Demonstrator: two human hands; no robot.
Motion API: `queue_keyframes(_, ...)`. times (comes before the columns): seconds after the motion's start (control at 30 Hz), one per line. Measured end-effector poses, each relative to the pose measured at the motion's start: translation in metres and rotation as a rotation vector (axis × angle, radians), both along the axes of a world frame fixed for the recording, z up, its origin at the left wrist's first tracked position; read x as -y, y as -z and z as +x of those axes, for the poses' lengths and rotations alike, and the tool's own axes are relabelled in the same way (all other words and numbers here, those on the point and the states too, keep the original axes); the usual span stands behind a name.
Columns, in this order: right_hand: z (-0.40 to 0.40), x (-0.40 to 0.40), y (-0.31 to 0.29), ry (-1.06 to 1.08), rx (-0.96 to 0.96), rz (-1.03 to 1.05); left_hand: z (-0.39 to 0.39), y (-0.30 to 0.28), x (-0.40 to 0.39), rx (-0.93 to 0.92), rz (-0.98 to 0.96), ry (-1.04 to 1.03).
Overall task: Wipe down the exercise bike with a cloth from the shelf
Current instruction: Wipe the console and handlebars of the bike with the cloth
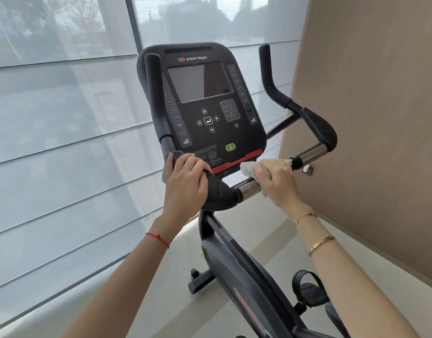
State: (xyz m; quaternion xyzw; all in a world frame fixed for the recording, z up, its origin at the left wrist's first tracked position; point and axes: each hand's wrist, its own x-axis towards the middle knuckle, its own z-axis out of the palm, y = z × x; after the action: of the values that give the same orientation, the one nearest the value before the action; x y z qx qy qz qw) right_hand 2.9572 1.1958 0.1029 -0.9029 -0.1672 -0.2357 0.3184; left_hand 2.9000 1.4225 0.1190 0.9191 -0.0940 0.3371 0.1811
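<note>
The right hand is wrapped over the cloth, fingers curled down so that this grip clamps the pale, fluffy cloth around the chrome bar of the exercise bike. Most of the cloth is under the palm; a bunched end pokes out to the left of the knuckles, just below the console, and a smaller corner hangs beneath the hand against the bar. The bar's long axis runs from near left up to far right, ending in a black padded grip section, and the cloth lies across it.

The left hand is closed on the black handlebar pad at the near left of the console, thumb on the left side, fingers curled over the top.

Behind the bike are a shaded window on the left and a beige wall on the right.
</note>
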Motion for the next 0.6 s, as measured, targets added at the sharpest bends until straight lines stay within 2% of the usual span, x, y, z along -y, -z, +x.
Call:
queue_keyframes(0.13, -0.032, -0.035, 0.008, -0.04, 0.051, 0.043, 0.002, -0.001, -0.01, -0.006, -0.023, 0.078)
queue_keyframes(0.3, -0.062, -0.075, 0.004, 0.06, -0.021, 0.38, 0.009, -0.006, -0.031, 0.034, -0.042, 0.157)
queue_keyframes(0.4, -0.076, -0.105, -0.012, 0.1, -0.09, 0.503, 0.024, -0.012, -0.055, 0.052, -0.047, 0.171)
queue_keyframes(0.53, -0.067, -0.159, -0.034, 0.067, -0.05, 0.485, 0.046, -0.019, -0.084, 0.001, -0.025, 0.217)
queue_keyframes(0.6, -0.059, -0.187, -0.034, 0.059, 0.02, 0.323, 0.052, -0.019, -0.094, -0.03, 0.017, 0.268)
